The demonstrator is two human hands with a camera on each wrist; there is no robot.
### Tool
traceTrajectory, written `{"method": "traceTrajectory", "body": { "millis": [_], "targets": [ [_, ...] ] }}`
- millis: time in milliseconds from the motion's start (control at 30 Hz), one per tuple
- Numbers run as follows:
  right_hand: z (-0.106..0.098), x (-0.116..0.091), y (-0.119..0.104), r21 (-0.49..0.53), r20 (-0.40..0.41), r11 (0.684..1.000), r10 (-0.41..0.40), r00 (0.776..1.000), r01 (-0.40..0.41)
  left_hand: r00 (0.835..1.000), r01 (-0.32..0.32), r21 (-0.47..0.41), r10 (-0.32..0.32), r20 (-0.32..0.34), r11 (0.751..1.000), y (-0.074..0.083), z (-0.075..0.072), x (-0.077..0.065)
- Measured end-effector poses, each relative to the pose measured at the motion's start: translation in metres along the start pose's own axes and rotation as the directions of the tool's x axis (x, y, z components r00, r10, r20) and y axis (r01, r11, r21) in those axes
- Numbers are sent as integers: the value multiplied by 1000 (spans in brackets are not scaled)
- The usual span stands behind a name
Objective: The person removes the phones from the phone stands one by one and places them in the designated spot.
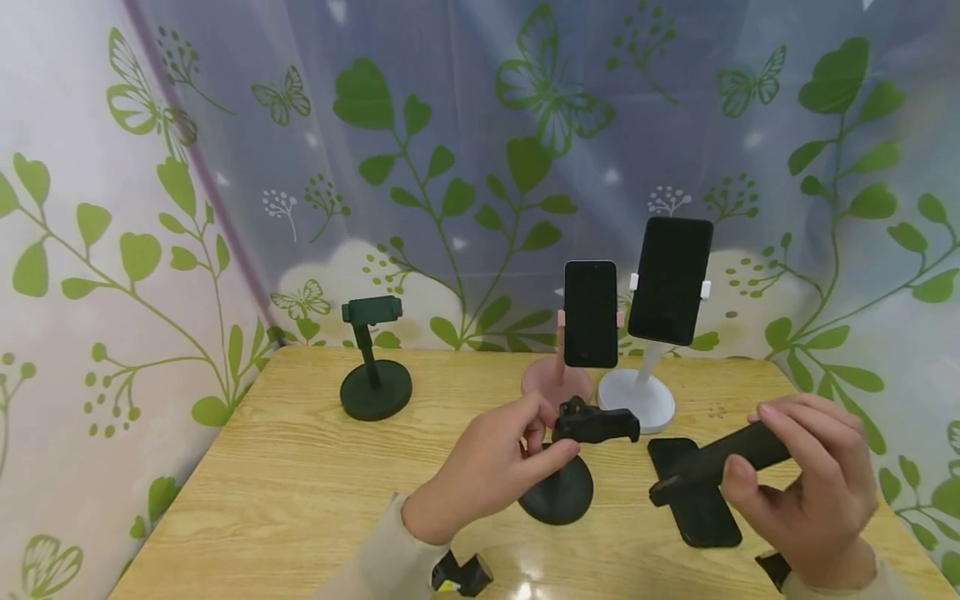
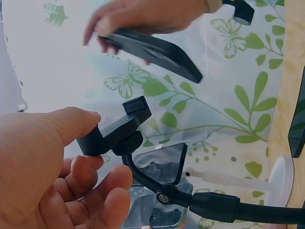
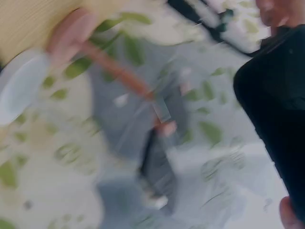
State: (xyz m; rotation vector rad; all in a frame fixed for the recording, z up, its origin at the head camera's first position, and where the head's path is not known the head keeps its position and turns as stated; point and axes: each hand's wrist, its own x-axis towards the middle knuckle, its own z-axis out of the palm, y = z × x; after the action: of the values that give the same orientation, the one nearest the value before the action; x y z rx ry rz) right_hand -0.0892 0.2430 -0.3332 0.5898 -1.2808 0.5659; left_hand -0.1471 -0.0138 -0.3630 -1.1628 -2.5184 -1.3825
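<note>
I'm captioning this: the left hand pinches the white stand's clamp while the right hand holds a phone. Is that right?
The stand is black, not white: the left wrist view shows the left hand pinching its clamp. The right hand does hold a phone.

held phone: black | front stand: black | backdrop: green leaf-and-butterfly print
</note>
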Motion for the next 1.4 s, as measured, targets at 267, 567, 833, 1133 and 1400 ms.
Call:
{"method": "traceTrajectory", "body": {
  "millis": [267,567,833,1133,1400],
  "targets": [
    [-38,-31,51,-183,231,980,-30,972,74,999,-28,9,28,-18,1000,-1,0,1],
    [-84,-62,101,-256,684,943,20,729,214,999,-37,10,37,-23,999,1,1,0],
    [-106,-86,137,-263,831,935,94,549,238,999,-35,-1,35,-7,999,1,1,1],
    [-108,-112,148,-273,896,949,191,401,157,1000,-22,-20,22,10,1000,2,2,0],
    [-88,-118,159,-419,908,901,416,45,116,999,-40,-8,40,4,999,0,-1,0]
  ]
}}
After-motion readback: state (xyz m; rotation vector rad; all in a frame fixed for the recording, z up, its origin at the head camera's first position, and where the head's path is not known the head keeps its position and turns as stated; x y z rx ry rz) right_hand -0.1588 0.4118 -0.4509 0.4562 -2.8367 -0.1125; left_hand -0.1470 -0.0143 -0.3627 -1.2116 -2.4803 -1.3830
